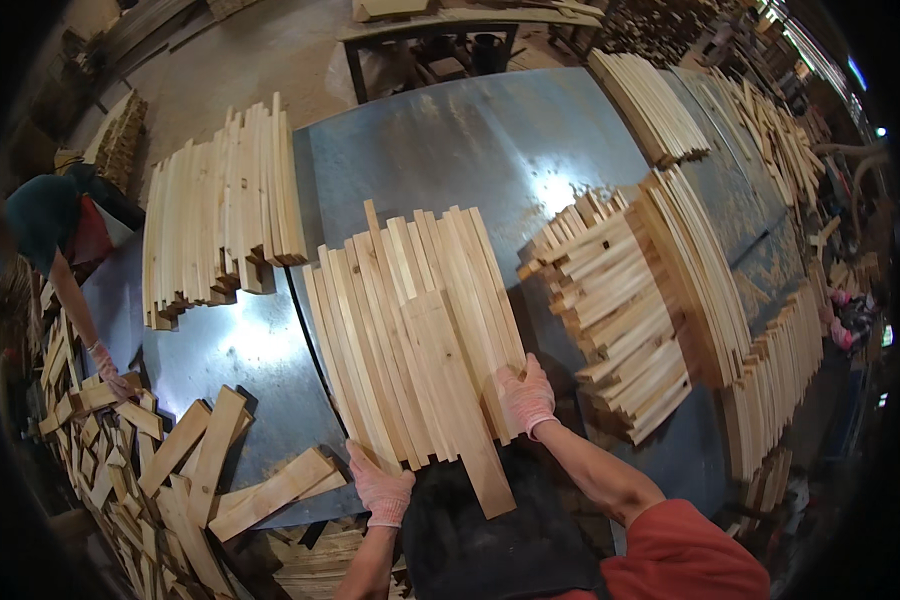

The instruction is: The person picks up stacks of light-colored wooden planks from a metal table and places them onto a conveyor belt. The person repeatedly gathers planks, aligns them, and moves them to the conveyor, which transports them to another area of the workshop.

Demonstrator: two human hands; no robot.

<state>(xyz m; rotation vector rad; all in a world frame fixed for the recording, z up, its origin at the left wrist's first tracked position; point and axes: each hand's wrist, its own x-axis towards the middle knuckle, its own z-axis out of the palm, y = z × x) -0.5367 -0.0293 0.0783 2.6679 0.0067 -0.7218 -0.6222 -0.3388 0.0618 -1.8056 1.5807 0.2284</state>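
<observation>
A wide stack of pale wooden strips (pixel 370 350) lies in front of me on a metal-topped table (pixel 430 140), its ends uneven. One wider board (pixel 450 365) rests on top and juts out past the near edge. My left hand (pixel 380 487), in a pinkish knit glove, grips the near left corner of the stack. Against its right side, close to the near end, my right hand (pixel 527 397) is pressed in a matching glove, thumb on top. The undersides of both hands' grips are hidden.
Another strip stack (pixel 225 200) stands at the far left, and a tall crosswise pile (pixel 620 310) at the right. Loose boards (pixel 200 450) lie heaped at the near left, where a co-worker's gloved hand (pixel 113 372) reaches in. A bench (pixel 470 30) stands beyond the table.
</observation>
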